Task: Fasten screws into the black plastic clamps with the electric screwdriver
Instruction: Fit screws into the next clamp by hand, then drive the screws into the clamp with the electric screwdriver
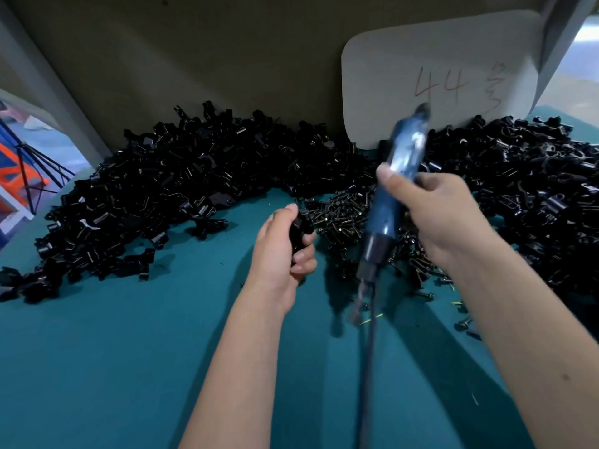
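Observation:
My left hand (285,251) grips a black plastic clamp (299,233) above the teal table, fingers curled round it. My right hand (431,212) holds the blue electric screwdriver (387,202) by its body. The tool is tilted and blurred, its bit end (358,306) pointing down toward the table to the right of the clamp. Its cable (368,367) runs down toward me. A heap of dark screws (340,215) lies between my two hands.
Large piles of black clamps lie at the back left (155,189) and at the right (534,196) of the teal table (129,351). A white card marked 44 (437,79) leans against the brown back wall. A few loose screws (463,325) lie at the right.

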Demonstrator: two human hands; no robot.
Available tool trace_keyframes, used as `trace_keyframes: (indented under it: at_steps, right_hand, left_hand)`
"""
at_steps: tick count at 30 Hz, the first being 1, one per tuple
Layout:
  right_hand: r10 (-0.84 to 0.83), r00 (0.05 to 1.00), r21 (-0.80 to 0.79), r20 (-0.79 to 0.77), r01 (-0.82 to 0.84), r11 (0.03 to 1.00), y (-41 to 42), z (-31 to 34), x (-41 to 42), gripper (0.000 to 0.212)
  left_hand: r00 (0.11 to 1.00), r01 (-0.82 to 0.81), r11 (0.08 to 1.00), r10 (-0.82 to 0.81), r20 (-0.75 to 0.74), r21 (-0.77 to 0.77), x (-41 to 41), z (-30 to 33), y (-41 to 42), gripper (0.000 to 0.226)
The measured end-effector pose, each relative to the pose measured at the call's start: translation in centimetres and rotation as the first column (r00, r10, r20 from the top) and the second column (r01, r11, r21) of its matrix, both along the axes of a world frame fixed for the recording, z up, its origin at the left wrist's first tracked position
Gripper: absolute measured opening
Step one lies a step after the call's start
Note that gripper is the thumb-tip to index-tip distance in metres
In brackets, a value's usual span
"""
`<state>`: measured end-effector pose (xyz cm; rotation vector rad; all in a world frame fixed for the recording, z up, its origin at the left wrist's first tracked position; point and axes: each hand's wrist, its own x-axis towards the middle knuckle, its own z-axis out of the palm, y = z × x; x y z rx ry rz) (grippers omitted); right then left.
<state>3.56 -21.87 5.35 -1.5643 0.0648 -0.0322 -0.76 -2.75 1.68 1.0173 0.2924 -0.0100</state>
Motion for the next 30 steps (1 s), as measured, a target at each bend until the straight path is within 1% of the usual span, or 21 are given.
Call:
trace_keyframes:
  at_steps: [2, 4, 6, 7, 9, 11, 13, 16, 21, 23, 27, 30]
  right_hand:
    - [-0.027, 0.999, 0.224, 0.025, 0.021, 0.974, -0.1, 0.6, 0.2, 0.048]
    - [-0.036, 0.998, 0.406, 0.050, 0.013, 0.914, 0.1, 0.9, 0.3, 0.038]
    - [-0.026, 0.997, 0.604, 0.078, -0.026, 0.796, 0.4, 1.1, 0.1, 0.032]
    - [-0.027, 0.995, 0.677, 0.095, -0.045, 0.735, 0.7, 1.2, -0.1, 0.031]
    - [-0.061, 0.991, 0.751, 0.116, -0.047, 0.658, 1.1, 1.4, -0.4, 0.029]
    - [-0.123, 0.985, 0.801, 0.123, -0.026, 0.597, 1.3, 1.7, -0.5, 0.027]
    - [-0.185, 0.972, 0.823, 0.145, -0.015, 0.567, 1.2, 1.9, -0.6, 0.029]
    - [-0.271, 0.950, 0.814, 0.156, 0.032, 0.580, 0.8, 2.0, -0.7, 0.035]
    - [-0.337, 0.932, 0.813, 0.133, 0.092, 0.575, 0.6, 2.1, -0.7, 0.026]
    - [-0.337, 0.932, 0.795, 0.130, 0.105, 0.598, 0.7, 2.1, -0.8, 0.030]
    - [-0.369, 0.917, 0.701, 0.154, 0.162, 0.694, 1.2, 2.2, -1.2, 0.038]
    - [-0.364, 0.915, 0.686, 0.174, 0.152, 0.711, 1.5, 2.5, -1.4, 0.041]
  left_hand:
    - [0.998, -0.060, 0.977, 0.052, 0.043, 0.206, 0.0, -0.2, -0.1, 0.025]
    - [0.996, -0.063, 0.940, 0.040, 0.076, 0.337, -0.1, -0.3, 0.0, 0.025]
    - [0.994, -0.066, 0.898, 0.019, 0.112, 0.436, -0.2, -0.3, 0.1, 0.026]
    - [0.991, -0.085, 0.856, 0.018, 0.135, 0.509, -0.3, -0.4, 0.2, 0.027]
    - [0.983, -0.130, 0.758, 0.014, 0.183, 0.640, -0.3, -0.5, 0.4, 0.031]
    - [0.977, -0.153, 0.719, 0.008, 0.213, 0.678, -0.4, -0.5, 0.5, 0.033]
    - [0.974, -0.161, 0.697, -0.002, 0.227, 0.699, -0.3, -0.5, 0.7, 0.035]
    - [0.969, -0.180, 0.647, -0.013, 0.247, 0.741, -0.3, -0.8, 1.1, 0.040]
    - [0.968, -0.191, 0.546, -0.031, 0.248, 0.815, -0.2, -1.2, 1.0, 0.036]
    - [0.967, -0.202, 0.512, -0.029, 0.252, 0.835, -0.2, -1.4, 1.0, 0.035]
    - [0.969, -0.206, 0.497, -0.018, 0.248, 0.843, -0.1, -1.7, 1.0, 0.036]
    - [0.970, -0.198, 0.489, -0.028, 0.242, 0.849, -0.1, -1.7, 1.0, 0.036]
